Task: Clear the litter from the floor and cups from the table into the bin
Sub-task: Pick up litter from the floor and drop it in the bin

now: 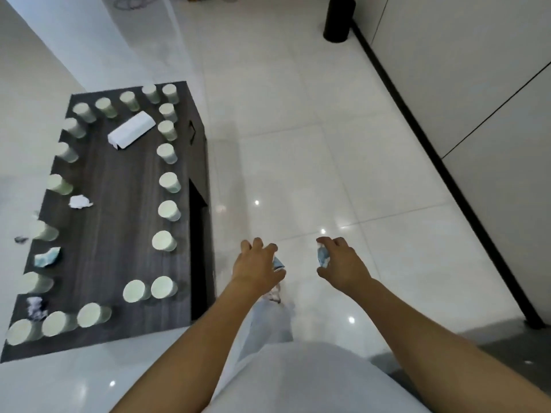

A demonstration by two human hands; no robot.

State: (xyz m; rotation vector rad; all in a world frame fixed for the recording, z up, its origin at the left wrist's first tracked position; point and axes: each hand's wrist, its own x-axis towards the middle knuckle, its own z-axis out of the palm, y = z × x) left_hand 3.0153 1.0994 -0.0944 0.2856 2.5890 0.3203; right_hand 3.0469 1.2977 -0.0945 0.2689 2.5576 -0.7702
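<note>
My left hand [256, 265] is closed around a crumpled blue-and-white paper scrap [278, 263] above the white floor. A similar crumpled blue scrap [323, 257] is gripped in my right hand [343, 263]. Both hands are held out in front of me, right of the dark wooden table [119, 222]. Several pale green paper cups [164, 241] stand around the table's rim. More crumpled scraps lie on the table: a white one [80, 201], a blue one [47, 257] and a dark-patterned one [36, 307]. The black cylindrical bin [339, 17] stands far ahead by the wall.
A white folded box [131, 130] lies on the far part of the table. A small dark scrap [21, 239] lies on the floor left of the table. A white wall with a black skirting [417, 123] runs along the right. Glossy white floor tiles [298, 144] stretch toward the bin.
</note>
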